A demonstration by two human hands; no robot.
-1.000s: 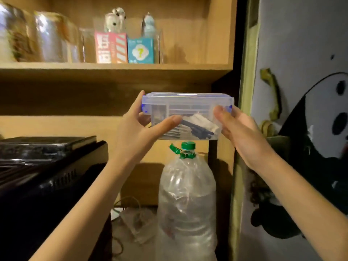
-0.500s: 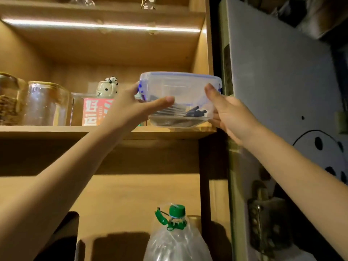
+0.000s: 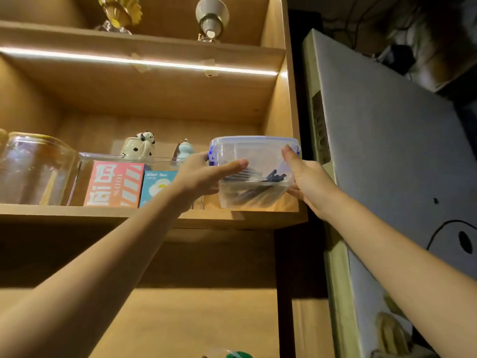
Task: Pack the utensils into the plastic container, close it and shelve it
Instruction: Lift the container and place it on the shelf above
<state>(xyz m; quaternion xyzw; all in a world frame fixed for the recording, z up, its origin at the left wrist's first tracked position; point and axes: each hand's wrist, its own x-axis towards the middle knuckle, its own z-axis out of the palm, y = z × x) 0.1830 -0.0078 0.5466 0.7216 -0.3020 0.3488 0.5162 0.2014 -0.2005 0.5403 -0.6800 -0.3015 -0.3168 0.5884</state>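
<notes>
The clear plastic container (image 3: 258,156) with a blue-clipped lid rests at the right end of the wooden shelf (image 3: 108,214), close to the cabinet's right wall. Its lid is on. Dark-handled utensils (image 3: 271,177) lie inside it. My left hand (image 3: 204,177) grips its left side with the thumb across the front. My right hand (image 3: 307,179) holds its right side, fingers against the end wall.
Left of the container stand a clear bin (image 3: 85,161) with a pink box (image 3: 113,184) and a blue box (image 3: 154,187), figurines behind, and a glass jar (image 3: 33,169). A light strip runs under the shelf above. A grey panel (image 3: 387,164) stands at right.
Both hands lifted the container from below shelf height up to the shelf and set it down at the right end. My view has tilted upward.
</notes>
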